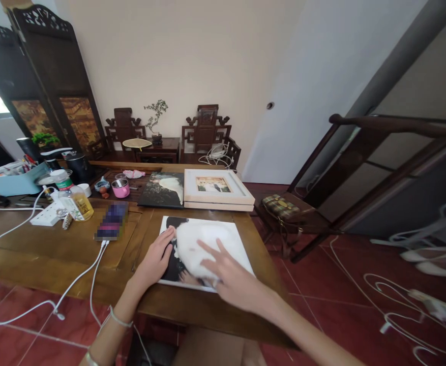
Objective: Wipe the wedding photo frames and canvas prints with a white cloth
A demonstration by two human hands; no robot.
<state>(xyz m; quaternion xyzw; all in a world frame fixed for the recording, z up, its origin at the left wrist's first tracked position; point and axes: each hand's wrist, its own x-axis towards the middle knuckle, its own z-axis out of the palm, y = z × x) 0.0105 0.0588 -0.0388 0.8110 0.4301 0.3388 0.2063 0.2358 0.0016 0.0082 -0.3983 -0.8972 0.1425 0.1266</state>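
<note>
A flat photo panel [245, 254] with white edges lies near the front edge of the wooden table. Dark parts of its picture show at the left. A white, soft-looking patch [192, 239] covers much of its middle; I cannot tell for certain whether it is a cloth or part of the picture. My left hand [157, 258] rests open along the panel's left side, fingertips near its upper left. Over the white patch, my right hand [226, 274] is slightly blurred, its fingers spread, and I see nothing gripped in it.
Behind the panel lie a white-framed photo [218, 189] and a dark picture panel [162, 189]. A phone [111, 221] with white cables, a bottle [73, 198], a power strip [45, 215] and a pink cup [121, 188] stand leftward. A wooden chair [322, 218] holding a plaid bag [280, 207] is at right.
</note>
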